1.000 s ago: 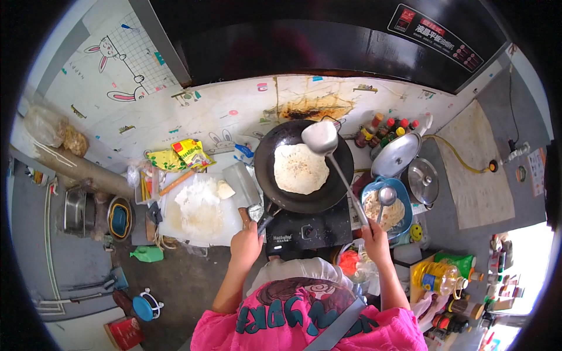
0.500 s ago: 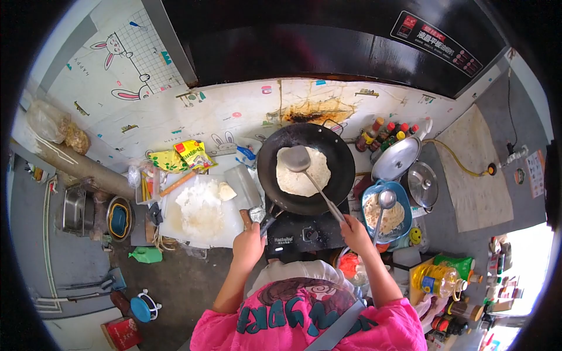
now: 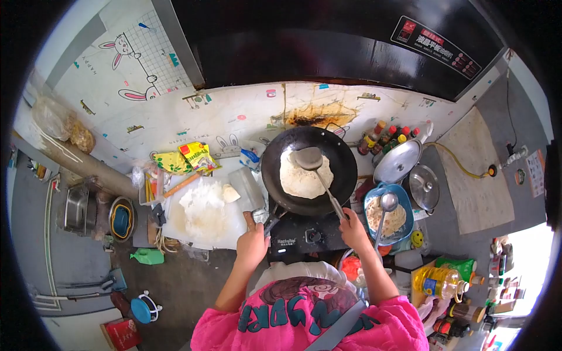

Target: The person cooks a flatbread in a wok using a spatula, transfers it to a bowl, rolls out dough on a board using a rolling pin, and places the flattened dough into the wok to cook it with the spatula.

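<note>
A dark wok (image 3: 345, 175) rests on the black induction cooker (image 3: 300, 238), with a round pale flatbread (image 3: 295, 180) lying inside. My left hand (image 3: 252, 243) is closed around the wok handle (image 3: 273, 222) at the wok's lower left. Closed on the long handle of the metal spatula (image 3: 309, 158), my right hand (image 3: 353, 229) is at the wok's lower right. The spatula's blade lies over the upper part of the flatbread and hides some of it.
Left of the wok, a white board (image 3: 175, 225) bears flour (image 3: 202, 207), dough (image 3: 230, 193) and a cleaver (image 3: 247, 188). On the right are a blue basin (image 3: 408, 229) holding flatbread and a ladle (image 3: 389, 202), a lid (image 3: 398, 161), a pot (image 3: 424, 187), and several bottles (image 3: 387, 136).
My right hand has moved left and the spatula blade has come down from above the wok's rim onto the flatbread. My left hand stays on the wok handle. The view has shifted slightly.
</note>
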Tool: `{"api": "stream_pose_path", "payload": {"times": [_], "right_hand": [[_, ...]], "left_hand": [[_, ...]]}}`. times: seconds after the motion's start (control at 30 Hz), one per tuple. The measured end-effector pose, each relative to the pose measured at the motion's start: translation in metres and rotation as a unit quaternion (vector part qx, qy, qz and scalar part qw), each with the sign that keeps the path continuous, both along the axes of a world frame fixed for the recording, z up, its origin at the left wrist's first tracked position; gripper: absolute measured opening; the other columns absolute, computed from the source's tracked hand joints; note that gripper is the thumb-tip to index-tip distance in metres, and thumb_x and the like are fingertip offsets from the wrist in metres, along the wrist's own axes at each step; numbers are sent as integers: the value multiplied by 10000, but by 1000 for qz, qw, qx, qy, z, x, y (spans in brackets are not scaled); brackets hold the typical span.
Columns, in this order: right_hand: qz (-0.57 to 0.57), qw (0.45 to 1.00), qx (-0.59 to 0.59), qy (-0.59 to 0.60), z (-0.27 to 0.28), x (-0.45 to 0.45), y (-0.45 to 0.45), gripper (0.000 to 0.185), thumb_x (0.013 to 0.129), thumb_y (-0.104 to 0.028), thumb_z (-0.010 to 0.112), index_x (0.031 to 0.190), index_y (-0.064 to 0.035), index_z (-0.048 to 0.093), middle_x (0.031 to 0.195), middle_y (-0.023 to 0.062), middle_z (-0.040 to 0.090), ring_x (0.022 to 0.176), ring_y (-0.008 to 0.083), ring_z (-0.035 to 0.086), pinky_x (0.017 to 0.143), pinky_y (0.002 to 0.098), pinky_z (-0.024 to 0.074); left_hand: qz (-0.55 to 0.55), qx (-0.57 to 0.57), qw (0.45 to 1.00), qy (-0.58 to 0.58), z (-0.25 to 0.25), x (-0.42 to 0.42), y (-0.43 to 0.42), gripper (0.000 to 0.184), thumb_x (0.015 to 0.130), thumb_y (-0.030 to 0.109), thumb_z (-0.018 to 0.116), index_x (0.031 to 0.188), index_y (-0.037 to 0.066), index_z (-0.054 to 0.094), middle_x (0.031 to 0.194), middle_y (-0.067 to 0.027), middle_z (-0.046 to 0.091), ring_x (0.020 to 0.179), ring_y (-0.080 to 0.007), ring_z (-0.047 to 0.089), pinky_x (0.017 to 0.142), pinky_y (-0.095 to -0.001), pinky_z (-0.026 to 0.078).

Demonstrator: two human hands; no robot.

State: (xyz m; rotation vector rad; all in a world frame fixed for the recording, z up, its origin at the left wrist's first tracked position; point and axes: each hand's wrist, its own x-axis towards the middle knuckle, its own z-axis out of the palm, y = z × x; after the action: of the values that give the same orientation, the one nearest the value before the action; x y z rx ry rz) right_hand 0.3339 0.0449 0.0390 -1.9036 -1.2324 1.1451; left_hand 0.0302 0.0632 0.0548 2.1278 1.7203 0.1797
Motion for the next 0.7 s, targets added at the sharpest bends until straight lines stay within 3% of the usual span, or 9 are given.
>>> {"api": "stream_pose_path", "payload": {"times": [0.03,0.13,0.23,0.3,0.33,0.47,0.5,0.57,0.7], "right_hand": [[0,1000,11,-2,-8,4,-5,401,932,-173,466,1297,-21,395,758,160,589,708,274,597,675,379,471],[1,999,37,-22,-10,12,-15,409,933,-164,464,1310,-29,379,770,160,588,713,269,596,678,369,470],[1,998,48,-43,14,14,-26,413,933,-156,466,1319,-44,373,784,162,591,719,268,597,685,364,470],[-4,998,50,-27,15,21,-36,404,933,-152,467,1316,-55,383,785,159,589,715,262,594,685,360,470],[0,998,53,-46,31,20,-40,395,922,-136,469,1305,-61,402,838,210,614,764,336,617,708,402,475],[50,983,1,-177,80,44,-42,386,904,-146,468,1280,-63,440,927,315,603,899,486,568,772,518,445],[93,963,59,-248,92,49,-42,383,907,-177,471,1274,-67,456,872,302,616,859,473,588,757,523,454],[112,941,-32,-318,134,49,-39,378,899,-143,481,1267,-53,473,903,274,628,856,448,589,739,513,457],[196,875,-13,-443,162,51,-33,377,880,-131,485,1251,-67,498,783,195,649,754,380,627,663,486,479]], "left_hand": [[0,-17,1000,0,1,0,0,463,789,182,653,1136,-38,438,804,-190,636,705,-371,629,610,-453,498],[2,-14,1000,1,5,2,0,487,790,180,652,1157,-46,424,808,-195,636,706,-368,631,611,-454,499],[4,40,999,-8,-1,1,-1,281,783,203,668,931,18,516,695,-171,625,641,-346,632,552,-442,496],[10,36,999,-8,2,2,-1,279,783,200,668,931,19,516,696,-171,625,643,-344,633,553,-441,496],[13,34,999,-8,3,3,-1,279,783,199,668,932,19,516,696,-172,625,644,-344,633,553,-440,496],[15,31,999,-6,2,3,-2,282,781,197,669,934,19,513,697,-170,624,645,-342,632,557,-440,496],[13,33,999,-7,2,2,-2,284,781,198,670,934,19,512,706,-174,624,645,-342,632,558,-441,496],[10,38,999,-9,1,2,-1,287,780,199,672,933,18,510,729,-181,622,644,-344,630,559,-442,496],[10,38,999,-4,-2,2,-2,289,779,196,674,931,14,508,790,-198,618,647,-346,630,560,-447,497]]}}
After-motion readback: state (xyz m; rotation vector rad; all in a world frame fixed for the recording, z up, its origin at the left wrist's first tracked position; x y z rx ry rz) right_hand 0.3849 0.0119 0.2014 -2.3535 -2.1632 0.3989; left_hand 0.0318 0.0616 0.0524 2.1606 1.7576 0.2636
